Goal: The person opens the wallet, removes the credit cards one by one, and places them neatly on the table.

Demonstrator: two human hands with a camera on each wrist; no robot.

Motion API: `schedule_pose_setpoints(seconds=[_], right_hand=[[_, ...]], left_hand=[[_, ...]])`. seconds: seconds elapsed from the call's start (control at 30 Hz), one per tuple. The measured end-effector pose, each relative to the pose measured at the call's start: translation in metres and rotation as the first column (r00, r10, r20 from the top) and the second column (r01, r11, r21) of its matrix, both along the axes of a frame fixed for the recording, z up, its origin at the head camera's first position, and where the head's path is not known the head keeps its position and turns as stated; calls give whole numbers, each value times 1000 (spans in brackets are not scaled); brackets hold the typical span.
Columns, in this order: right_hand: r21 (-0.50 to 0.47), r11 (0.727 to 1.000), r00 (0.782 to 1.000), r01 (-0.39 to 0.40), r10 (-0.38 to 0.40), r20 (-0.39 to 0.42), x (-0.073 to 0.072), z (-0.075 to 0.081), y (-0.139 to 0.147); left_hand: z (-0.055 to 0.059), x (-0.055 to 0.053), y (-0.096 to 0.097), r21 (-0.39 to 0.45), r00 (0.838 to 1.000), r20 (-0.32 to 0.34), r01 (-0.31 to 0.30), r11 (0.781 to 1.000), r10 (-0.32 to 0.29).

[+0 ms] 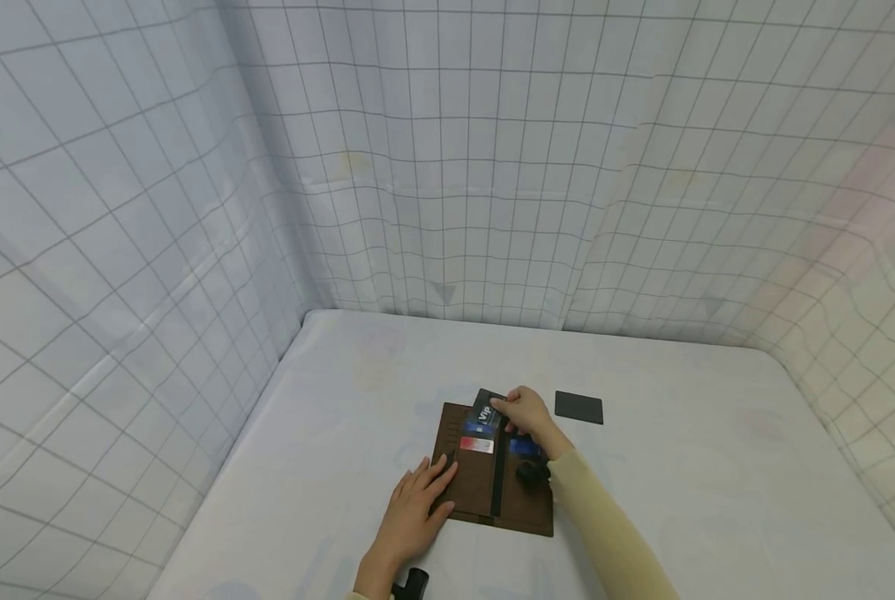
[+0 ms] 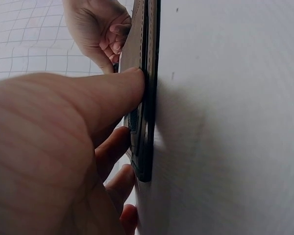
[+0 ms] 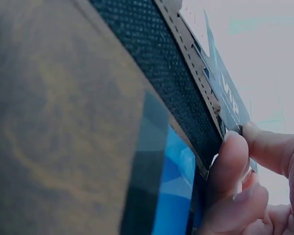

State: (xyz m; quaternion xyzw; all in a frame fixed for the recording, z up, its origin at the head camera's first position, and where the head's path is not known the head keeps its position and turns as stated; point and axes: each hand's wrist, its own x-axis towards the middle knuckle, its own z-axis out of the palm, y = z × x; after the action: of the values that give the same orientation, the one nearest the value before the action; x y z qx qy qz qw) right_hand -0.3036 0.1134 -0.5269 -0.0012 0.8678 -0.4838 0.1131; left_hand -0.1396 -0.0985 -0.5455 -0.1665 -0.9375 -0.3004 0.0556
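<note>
In the head view, the brown wallet (image 1: 474, 487) lay spread on the white table (image 1: 327, 433). At its far edge the right hand (image 1: 524, 410) pinched a dark VIP card (image 1: 485, 410), its lower end at the left half's slots; how deep it sat could not be told. Those slots held a red-and-white card (image 1: 477, 445); the wallet's right half held a blue card (image 1: 524, 447). Right of the wallet lay a dark rectangle (image 1: 578, 407). The left hand (image 1: 415, 512) rested on the wallet's left side, fingers extended, grasping nothing. The left wrist view showed its thumb touching the wallet's edge. In the right wrist view, thumb and finger gripped the VIP card beyond the wallet's black strap (image 3: 159, 63).
</note>
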Motion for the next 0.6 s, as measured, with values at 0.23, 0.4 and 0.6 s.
schedule_pose_setpoints(seconds=[0.23, 0.4, 0.6], right_hand=[[-7, 1000, 1000, 12, -12, -10, 2, 0, -2], [-18, 999, 1000, 28, -28, -13, 2, -2, -2], [-30, 998, 998, 56, -57, -3, 3, -2, -2]], left_hand=[[1, -1, -1, -1, 1000, 5, 2, 1000, -2], [3, -1, -1, -7, 1000, 17, 5, 1000, -4], [2, 0, 0, -1, 1000, 7, 4, 1000, -4]])
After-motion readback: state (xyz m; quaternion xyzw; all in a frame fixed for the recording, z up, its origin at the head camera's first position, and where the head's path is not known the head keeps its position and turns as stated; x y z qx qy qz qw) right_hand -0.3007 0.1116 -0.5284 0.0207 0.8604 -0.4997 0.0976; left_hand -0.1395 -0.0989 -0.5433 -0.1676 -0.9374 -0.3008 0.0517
